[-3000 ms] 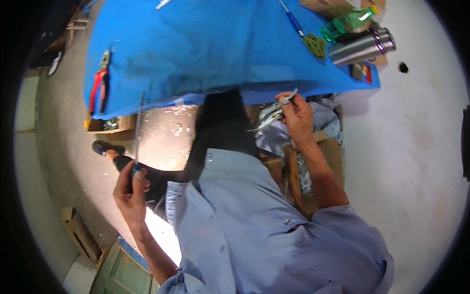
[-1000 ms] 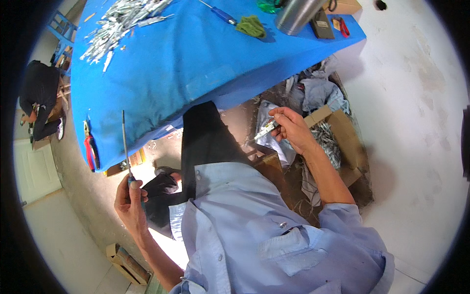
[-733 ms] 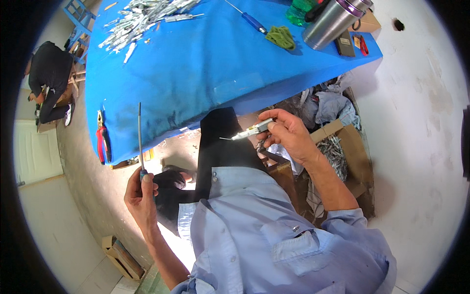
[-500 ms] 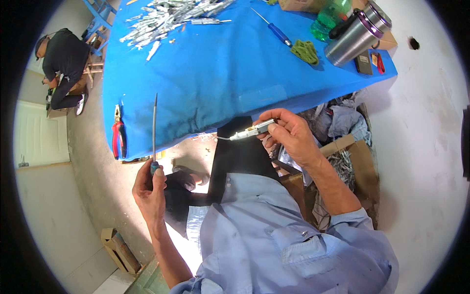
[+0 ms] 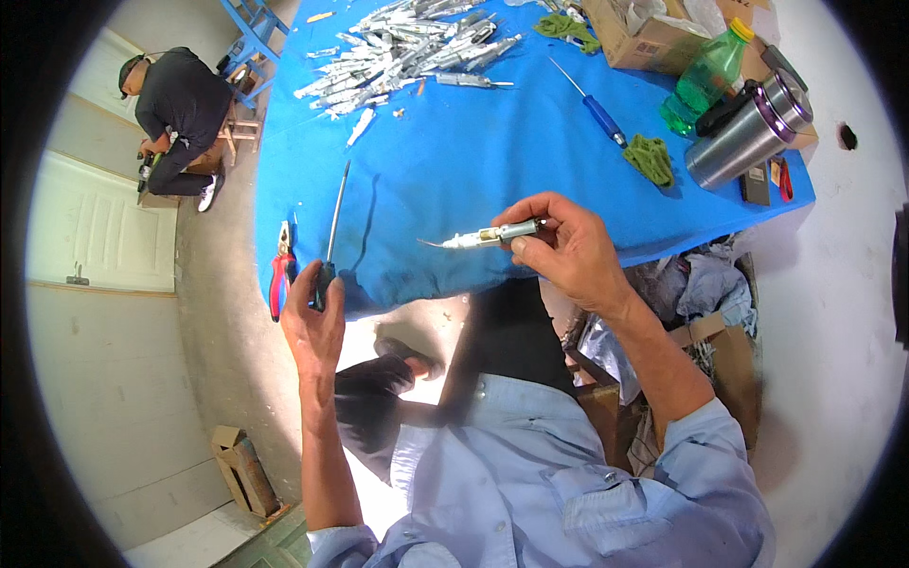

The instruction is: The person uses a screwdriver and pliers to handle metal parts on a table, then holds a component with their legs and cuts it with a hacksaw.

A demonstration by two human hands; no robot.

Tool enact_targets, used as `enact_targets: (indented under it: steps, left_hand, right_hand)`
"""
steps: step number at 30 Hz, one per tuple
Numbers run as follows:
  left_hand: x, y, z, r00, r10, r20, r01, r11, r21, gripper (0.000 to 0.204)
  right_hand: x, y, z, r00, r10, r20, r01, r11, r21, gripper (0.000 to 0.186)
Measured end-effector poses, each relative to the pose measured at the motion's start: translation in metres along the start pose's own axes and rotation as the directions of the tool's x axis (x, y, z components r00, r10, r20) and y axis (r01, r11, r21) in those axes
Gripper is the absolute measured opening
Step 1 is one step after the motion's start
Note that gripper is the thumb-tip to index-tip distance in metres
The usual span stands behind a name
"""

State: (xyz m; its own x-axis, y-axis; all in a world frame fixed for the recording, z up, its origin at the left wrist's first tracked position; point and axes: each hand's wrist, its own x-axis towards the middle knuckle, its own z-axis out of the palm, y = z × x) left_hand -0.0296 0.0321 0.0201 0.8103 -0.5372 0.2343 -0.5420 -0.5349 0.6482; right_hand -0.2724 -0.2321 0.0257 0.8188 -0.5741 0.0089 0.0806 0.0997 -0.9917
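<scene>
My left hand (image 5: 314,317) is closed round the dark handle of a screwdriver (image 5: 337,213), its long thin shaft pointing up and away. In my right hand (image 5: 568,248), thumb and fingers pinch a small motor unit (image 5: 488,236): a silver cylinder, a pale frame and a thin shaft pointing left. The unit and the screwdriver are apart, over the near part of the blue-covered table (image 5: 454,180). Red-handled pliers (image 5: 281,273) lie just left of my left hand. Farther back is a heap of similar silver-grey units (image 5: 407,57).
At the right stand a steel flask (image 5: 739,133), a green bottle (image 5: 708,76) and a cardboard box (image 5: 644,43). A blue screwdriver (image 5: 598,115) lies beside a green cloth (image 5: 650,160). Below the table's edge is an open carton (image 5: 729,364). A person in black (image 5: 185,99) sits at the far left.
Both hands have moved away from me, over the table, still holding the screwdriver and the motor unit. The screwdriver now leans more to the right. The whole view has shifted, showing more of the table's far side.
</scene>
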Motion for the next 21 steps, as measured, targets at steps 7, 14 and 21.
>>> enact_targets:
  steps: [7, 14, 21]
  left_hand:
    - [0.047, -0.012, 0.022, 0.99, 0.131, -0.055, -0.112, 0.958, 0.265, 0.041]
    - [0.058, -0.003, 0.038, 0.987, 0.157, -0.044, -0.127, 0.91, 0.394, 0.038]
    - [0.054, -0.015, 0.051, 0.944, 0.31, -0.108, -0.206, 0.816, 0.54, 0.039]
  right_hand:
    - [0.055, 0.003, 0.009, 0.996, -0.092, 0.014, 0.092, 0.996, -0.001, 0.022]
    - [0.109, 0.014, 0.017, 0.995, -0.07, 0.071, 0.08, 0.985, -0.15, 0.021]
    - [0.164, 0.021, 0.029, 0.97, -0.149, 0.191, 0.195, 0.947, -0.256, 0.022]
